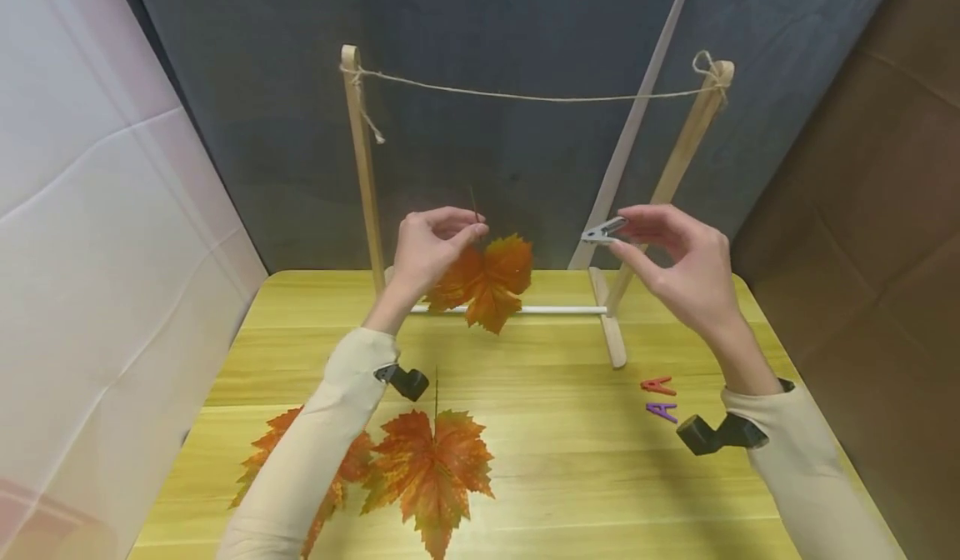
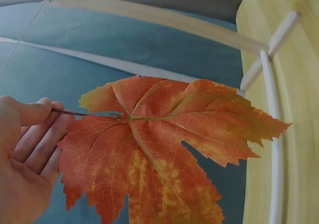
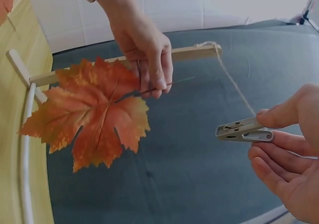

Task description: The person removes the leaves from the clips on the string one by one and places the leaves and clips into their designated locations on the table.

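Observation:
An orange-red maple leaf [image 1: 495, 281] hangs from my left hand [image 1: 435, 247], whose thumb and fingers pinch its thin stem. In the left wrist view the leaf [image 2: 149, 134] spreads out beyond the fingertips. My right hand [image 1: 686, 264] holds a grey clothespin [image 1: 603, 231] by its handle ends, between thumb and fingers; in the right wrist view the clothespin [image 3: 243, 130] points toward the leaf. Both hands are raised below a string [image 1: 525, 97] tied across two wooden posts. Neither the leaf nor the clothespin touches the string in the head view.
Two more leaves lie on the table: one [image 1: 433, 468] in front, another [image 1: 273, 443] partly under my left forearm. A red clothespin [image 1: 658, 386] and a purple clothespin [image 1: 662, 412] lie at the right. The wooden frame [image 1: 363, 177] stands at the back, with a white bar [image 1: 562, 310] low down.

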Motion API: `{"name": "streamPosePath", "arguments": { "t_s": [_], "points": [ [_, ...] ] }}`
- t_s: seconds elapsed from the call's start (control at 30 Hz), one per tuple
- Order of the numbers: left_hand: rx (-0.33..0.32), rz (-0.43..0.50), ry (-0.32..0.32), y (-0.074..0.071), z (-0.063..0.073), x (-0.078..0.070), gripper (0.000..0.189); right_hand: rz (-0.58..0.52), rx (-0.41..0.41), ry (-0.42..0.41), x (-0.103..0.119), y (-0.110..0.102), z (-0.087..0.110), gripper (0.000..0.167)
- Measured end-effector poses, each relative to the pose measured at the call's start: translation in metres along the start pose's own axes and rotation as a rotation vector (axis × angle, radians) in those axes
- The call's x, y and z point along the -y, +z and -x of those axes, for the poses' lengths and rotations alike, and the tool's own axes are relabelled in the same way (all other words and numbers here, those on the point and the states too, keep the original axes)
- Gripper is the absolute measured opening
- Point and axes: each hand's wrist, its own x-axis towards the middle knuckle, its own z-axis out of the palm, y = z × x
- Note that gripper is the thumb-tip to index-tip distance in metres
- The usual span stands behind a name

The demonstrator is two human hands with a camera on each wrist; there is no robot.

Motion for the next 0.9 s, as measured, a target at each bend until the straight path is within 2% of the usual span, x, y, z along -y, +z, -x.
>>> {"name": "streamPosePath", "arguments": {
  "t_s": [0.17,0.4,0.63,0.9],
  "points": [
    [0.042,0.034,-0.012,0.011,0.009,0.004,0.018,-0.006,0.000,0.048,-0.013,-0.005,0.021,0.034],
    [0.088,0.110,-0.046,0.031,0.023,0.017,0.015,-0.053,0.021,0.138,-0.029,-0.007,0.047,0.031],
    [0.155,0.147,-0.129,0.063,0.041,0.037,0.014,-0.125,0.003,0.196,-0.046,-0.007,0.069,0.032],
    [0.193,0.294,-0.268,0.092,0.056,0.056,0.017,-0.144,0.017,0.257,-0.061,-0.009,0.092,0.033]
  ]
}}
